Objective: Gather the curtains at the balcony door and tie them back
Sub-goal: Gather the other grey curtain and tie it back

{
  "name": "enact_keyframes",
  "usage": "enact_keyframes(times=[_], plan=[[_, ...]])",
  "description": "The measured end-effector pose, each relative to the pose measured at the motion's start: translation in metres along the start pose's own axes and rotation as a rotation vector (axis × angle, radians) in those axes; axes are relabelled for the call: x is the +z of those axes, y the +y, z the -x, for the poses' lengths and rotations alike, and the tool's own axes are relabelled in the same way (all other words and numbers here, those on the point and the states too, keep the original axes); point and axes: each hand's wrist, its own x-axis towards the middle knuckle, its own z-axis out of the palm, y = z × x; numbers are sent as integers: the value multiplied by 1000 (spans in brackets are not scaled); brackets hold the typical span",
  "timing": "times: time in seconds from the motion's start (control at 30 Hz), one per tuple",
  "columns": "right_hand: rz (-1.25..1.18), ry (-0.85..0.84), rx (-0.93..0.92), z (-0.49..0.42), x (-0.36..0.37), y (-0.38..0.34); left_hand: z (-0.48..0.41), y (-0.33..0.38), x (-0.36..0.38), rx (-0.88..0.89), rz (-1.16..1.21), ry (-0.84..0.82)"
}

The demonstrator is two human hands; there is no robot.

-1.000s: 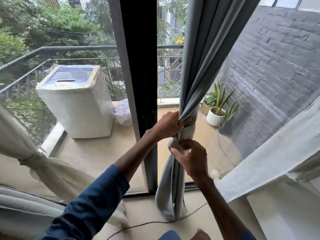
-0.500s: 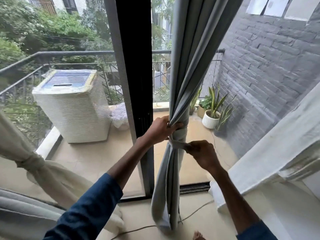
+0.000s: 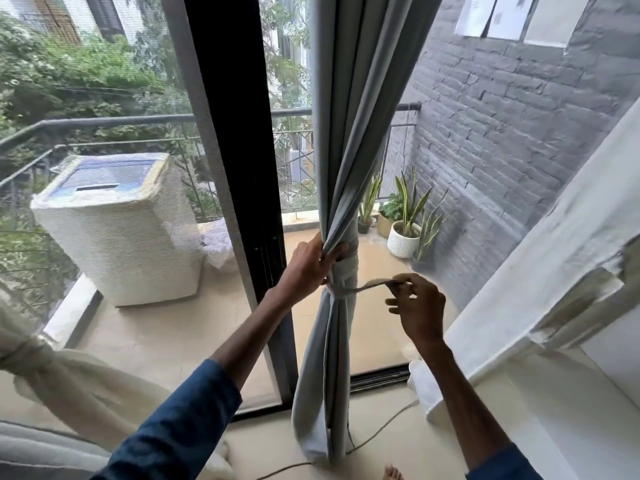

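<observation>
Your left hand (image 3: pixel 311 268) is grasping the grey curtain (image 3: pixel 349 133) right at its waist, fingers curled round the gathered folds. Your right hand (image 3: pixel 417 308) is out to the right of the bunch, pinching the free end of the tie band (image 3: pixel 363 288) between thumb and fingertips. The band stretches from that pinch back to the curtain, where it's wrapped round the folds just beside your left hand. Below the wrap the cloth hangs in a narrow column down to the floor (image 3: pixel 398 448), and a thin cable (image 3: pixel 384 426) trails past its hem.

The curtain stands just right of the black door frame (image 3: pixel 239 133). Far left, a cream curtain (image 3: pixel 31 348) is already knotted. Through the glass there's a covered washing machine (image 3: pixel 117 226) by the railing (image 3: pixel 104 121), and a snake plant in a white pot (image 3: pixel 403 239) against the grey brick wall (image 3: pixel 502 133). The sheets of paper (image 3: pixel 502 15) pinned up high carry marks too small to read.
</observation>
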Motion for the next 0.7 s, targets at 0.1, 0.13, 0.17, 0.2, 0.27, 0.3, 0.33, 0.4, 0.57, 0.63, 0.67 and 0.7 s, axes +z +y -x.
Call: enact_keyframes(times=[0.1, 0.13, 0.17, 0.2, 0.27, 0.3, 0.33, 0.4, 0.57, 0.63, 0.67, 0.7], plan=[[-17, 35, -158, -4, 2, -23, -3, 2, 1, 32, -41, 9], [3, 40, -231, -7, 2, -30, -4, 2, 1, 46, -47, 13], [18, 38, -304, -9, 1, -38, -4, 2, 2, 55, -47, 14], [30, 30, -372, -10, 1, -45, -4, 2, 2, 58, -42, 13], [39, 7, -487, -12, 1, -56, -4, 2, 3, 39, -15, 6], [52, 1, -533, -13, 1, -60, -4, 3, 3, 16, 14, 2], [77, 3, -571, -14, 0, -62, -4, 4, 4, -12, 44, -1], [119, 9, -633, -16, 1, -64, -4, 6, 4, -50, 89, 5], [128, -121, -698, -17, 14, -63, -2, 12, 1, -25, 113, -33], [150, -153, -738, -16, 19, -64, -2, 10, -3, -5, 131, -61], [162, -165, -765, -17, 20, -63, -2, 10, -4, -2, 133, -71], [178, -180, -788, -18, 22, -63, -2, 11, -7, -11, 133, -80]])
